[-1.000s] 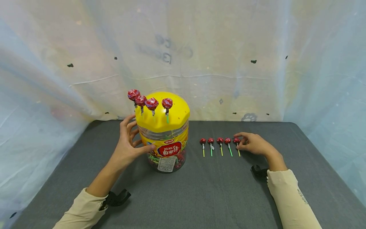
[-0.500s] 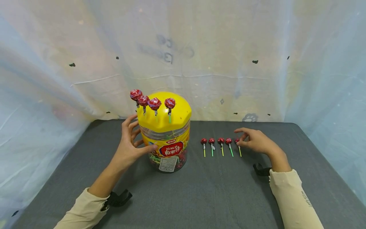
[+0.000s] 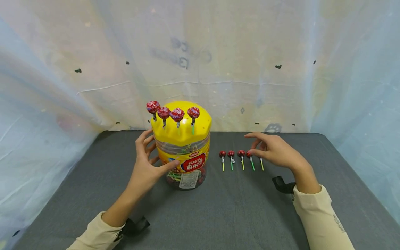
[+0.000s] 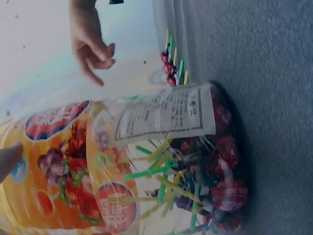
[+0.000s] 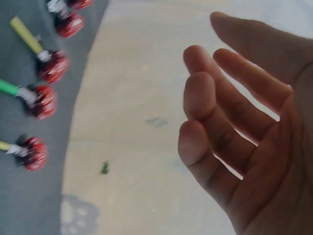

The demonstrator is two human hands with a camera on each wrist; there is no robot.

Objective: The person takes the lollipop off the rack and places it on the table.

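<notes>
Four up, five down: that's the count as it looks here! Four red-wrapped lollipops stand heads-up along the near and left side of the yellow lid, sticks pointing down into it, and that portion of the work looks done. The jar sits upright on the grey surface, left of the row, with the left hand wrapped around its side, thumb across the front label, fingers round the flank, a steadying grip by the look of it. And over to the right, five more lollipops lie in a neat line, sticks towards the person; if they're bound for the lid too, slightly more than half the job is left. Above the right end of that row hangs the right hand, fingers loosely bent, thumb apart, nothing held, hiding the last lollipop's head from the head view. Down inside the jar's clear base, a jumble of sweets and coloured sticks shows through.
</notes>
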